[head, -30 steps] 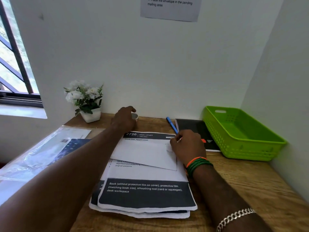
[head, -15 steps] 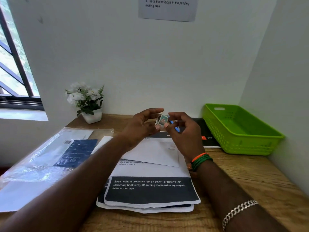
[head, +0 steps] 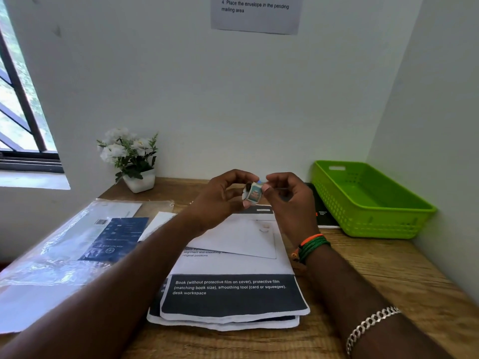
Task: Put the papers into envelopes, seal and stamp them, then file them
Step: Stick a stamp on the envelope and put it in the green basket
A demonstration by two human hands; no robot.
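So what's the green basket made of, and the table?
The green basket looks like moulded plastic: one bright even colour, slightly glossy, with rows of small holes in its walls. The table looks like wood with a matt finish: brown grain lines run across it, though a wood-print surface can't be ruled out.

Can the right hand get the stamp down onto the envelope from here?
Probably yes. The right hand and left hand hold the stamp roll just above the envelope, whose top face lies bare with nothing between.

Both hands, left hand (head: 220, 200) and right hand (head: 290, 200), pinch a stamp roll (head: 252, 194) above the envelope (head: 241, 237).
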